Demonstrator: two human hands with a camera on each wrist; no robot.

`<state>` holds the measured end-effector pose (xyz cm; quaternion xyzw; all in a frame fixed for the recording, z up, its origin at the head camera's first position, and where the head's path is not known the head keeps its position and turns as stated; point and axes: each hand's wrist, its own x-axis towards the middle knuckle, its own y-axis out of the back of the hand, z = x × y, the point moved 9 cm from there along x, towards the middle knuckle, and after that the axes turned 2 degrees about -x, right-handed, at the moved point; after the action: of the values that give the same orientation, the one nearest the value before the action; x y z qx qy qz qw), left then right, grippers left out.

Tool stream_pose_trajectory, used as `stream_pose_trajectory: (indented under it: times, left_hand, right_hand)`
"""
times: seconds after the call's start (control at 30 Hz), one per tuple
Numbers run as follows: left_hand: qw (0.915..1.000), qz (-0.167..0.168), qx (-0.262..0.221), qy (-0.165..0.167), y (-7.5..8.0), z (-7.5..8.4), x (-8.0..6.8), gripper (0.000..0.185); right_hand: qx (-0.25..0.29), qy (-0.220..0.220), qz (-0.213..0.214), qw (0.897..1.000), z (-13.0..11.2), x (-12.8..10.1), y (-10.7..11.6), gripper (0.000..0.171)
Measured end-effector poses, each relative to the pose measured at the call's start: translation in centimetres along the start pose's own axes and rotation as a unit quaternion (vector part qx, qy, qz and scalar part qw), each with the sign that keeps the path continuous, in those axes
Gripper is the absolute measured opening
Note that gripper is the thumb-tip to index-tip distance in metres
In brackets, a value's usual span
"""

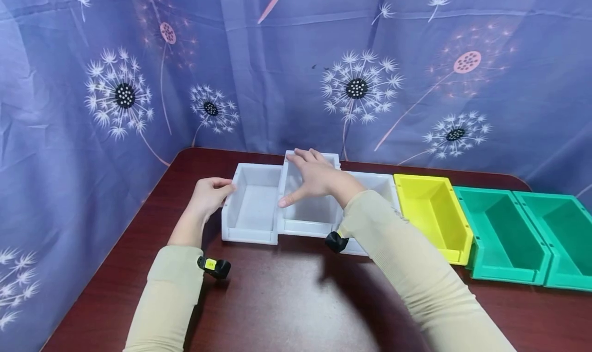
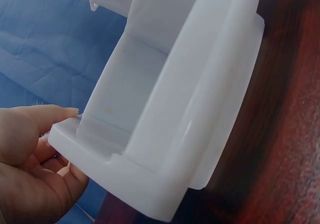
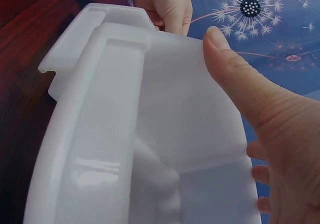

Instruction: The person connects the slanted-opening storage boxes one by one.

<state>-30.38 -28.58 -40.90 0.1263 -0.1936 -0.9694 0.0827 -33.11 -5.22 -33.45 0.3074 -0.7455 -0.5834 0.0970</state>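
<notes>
Three white plastic bins stand side by side at the back of the dark red table (image 1: 287, 300). My left hand (image 1: 210, 191) grips the outer left rim of the left white bin (image 1: 252, 208); up close its thumb (image 2: 55, 115) lies on the rim corner of that bin (image 2: 170, 109) with the fingers curled underneath. My right hand (image 1: 316, 177) is on the middle white bin (image 1: 310, 213), which sits a little further back than its neighbours. The thumb (image 3: 235, 79) lies along a thin white wall and the fingertips curl on its other side. My right sleeve hides much of the third white bin (image 1: 376, 185).
A yellow bin (image 1: 432, 213) and two green bins (image 1: 501, 236) (image 1: 561, 234) continue the row to the right. A blue dandelion-print curtain (image 1: 277, 74) hangs close behind the table. The table's left edge runs diagonally near my left arm.
</notes>
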Motion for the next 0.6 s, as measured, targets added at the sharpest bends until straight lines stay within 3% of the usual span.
stream_pose_trajectory:
  times: [0.6]
  left_hand:
    - [0.9999,0.000,0.014,-0.002,-0.1,0.3,-0.2,0.038]
  right_hand:
    - [-0.008,-0.024,-0.019,0.999,0.5,-0.2,-1.6,0.125]
